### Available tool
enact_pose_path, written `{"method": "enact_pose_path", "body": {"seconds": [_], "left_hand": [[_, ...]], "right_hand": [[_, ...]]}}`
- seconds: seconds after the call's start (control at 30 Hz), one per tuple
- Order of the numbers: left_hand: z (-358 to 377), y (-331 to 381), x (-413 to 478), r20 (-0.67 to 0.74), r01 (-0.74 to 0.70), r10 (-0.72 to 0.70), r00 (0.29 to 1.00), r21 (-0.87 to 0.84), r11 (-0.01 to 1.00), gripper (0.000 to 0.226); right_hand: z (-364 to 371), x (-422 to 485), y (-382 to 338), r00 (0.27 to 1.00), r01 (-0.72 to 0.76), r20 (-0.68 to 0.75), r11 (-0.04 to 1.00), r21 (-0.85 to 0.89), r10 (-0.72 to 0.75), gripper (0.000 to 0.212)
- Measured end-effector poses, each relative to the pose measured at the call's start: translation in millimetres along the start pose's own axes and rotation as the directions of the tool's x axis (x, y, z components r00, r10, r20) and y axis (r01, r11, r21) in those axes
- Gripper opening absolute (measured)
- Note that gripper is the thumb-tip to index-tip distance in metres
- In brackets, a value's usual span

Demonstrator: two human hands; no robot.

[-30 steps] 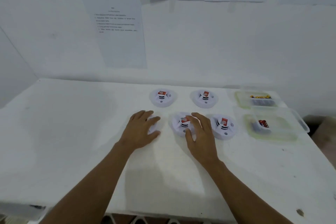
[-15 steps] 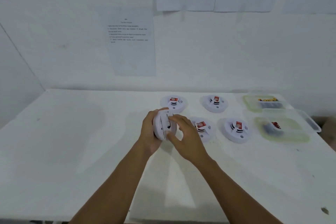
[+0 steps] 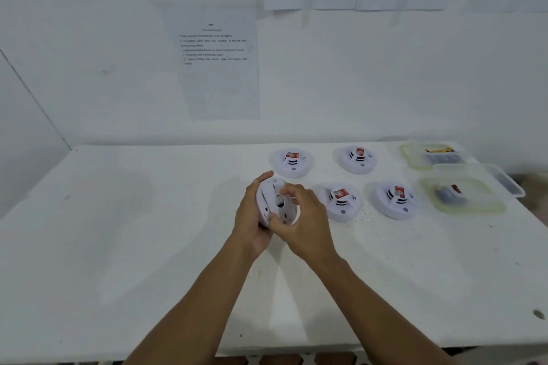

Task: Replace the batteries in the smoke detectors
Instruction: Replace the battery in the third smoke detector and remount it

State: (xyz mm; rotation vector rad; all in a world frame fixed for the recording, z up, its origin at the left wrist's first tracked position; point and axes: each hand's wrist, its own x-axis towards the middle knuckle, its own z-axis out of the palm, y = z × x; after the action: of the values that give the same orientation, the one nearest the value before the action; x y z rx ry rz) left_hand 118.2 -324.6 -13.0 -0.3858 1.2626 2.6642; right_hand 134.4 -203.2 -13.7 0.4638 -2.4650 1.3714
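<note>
I hold a white round smoke detector (image 3: 274, 201) on edge above the white table (image 3: 148, 231), its underside turned toward me. My left hand (image 3: 252, 216) cups its back and left rim. My right hand (image 3: 305, 222) grips its right side, thumb and fingers on the underside. Several other white detectors with red stickers rest on the table: two at the back (image 3: 292, 161) (image 3: 357, 158) and two nearer (image 3: 339, 200) (image 3: 396, 198).
Two clear plastic containers stand at the right: a far container (image 3: 409, 157) holding yellow-topped batteries and a near container (image 3: 474, 207) holding dark and red items, with a lid (image 3: 508, 181) beside it. Printed sheets (image 3: 219, 68) hang on the wall behind.
My left hand lifted a detector off the table and tipped it on edge. My right hand moved from the neighbouring detector onto this one and shifted its grip on the underside.
</note>
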Motion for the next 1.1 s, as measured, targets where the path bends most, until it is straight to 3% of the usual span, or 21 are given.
{"method": "enact_pose_path", "body": {"seconds": [0.13,0.3,0.43,0.53,0.63,0.73,0.87,1.0,1.1], "left_hand": [[-3.5,0.5,0.1,0.023,-0.008,0.009,1.000,-0.048,0.999,0.036],[-10.8,3.0,6.1,0.031,-0.040,0.041,0.999,-0.024,0.999,0.042],[-24.9,13.4,10.9,0.005,-0.060,0.061,0.998,-0.091,0.994,0.043],[-45.0,22.0,10.7,-0.027,-0.077,0.073,0.997,-0.161,0.984,0.038],[-60.7,29.1,5.4,0.019,-0.027,0.031,0.999,-0.218,0.976,0.039],[-62.6,30.7,1.9,0.071,-0.004,0.022,0.997,-0.247,0.969,0.039],[-56.9,26.4,4.2,0.106,-0.024,0.055,0.993,-0.267,0.963,0.037],[-49.2,24.3,5.8,0.097,-0.035,0.062,0.993,-0.260,0.965,0.039],[-42.1,23.5,8.4,0.081,-0.052,0.075,0.994,-0.248,0.967,0.037]], "right_hand": [[-2.1,0.4,1.3,0.998,0.043,0.034,0.999,0.031,-0.045,0.045],[-9.1,8.6,0.2,0.989,0.104,0.107,0.993,-0.047,-0.099,0.039],[-17.9,27.7,7.2,0.990,0.140,-0.013,0.989,-0.044,-0.140,0.010],[-28.8,45.7,20.7,0.991,0.107,-0.068,0.990,-0.093,-0.113,0.010],[-31.5,64.6,43.6,0.996,0.051,0.079,0.965,-0.256,-0.032,0.013],[-22.4,77.8,58.0,0.971,0.103,0.239,0.876,-0.470,0.014,0.019],[-8.3,84.8,67.3,0.963,0.139,0.267,0.801,-0.582,0.027,0.022],[-7.2,82.6,66.5,0.973,0.120,0.229,0.831,-0.544,0.009,0.021],[-10.6,71.1,52.2,0.989,0.125,0.111,0.948,-0.293,-0.096,0.015]]}}
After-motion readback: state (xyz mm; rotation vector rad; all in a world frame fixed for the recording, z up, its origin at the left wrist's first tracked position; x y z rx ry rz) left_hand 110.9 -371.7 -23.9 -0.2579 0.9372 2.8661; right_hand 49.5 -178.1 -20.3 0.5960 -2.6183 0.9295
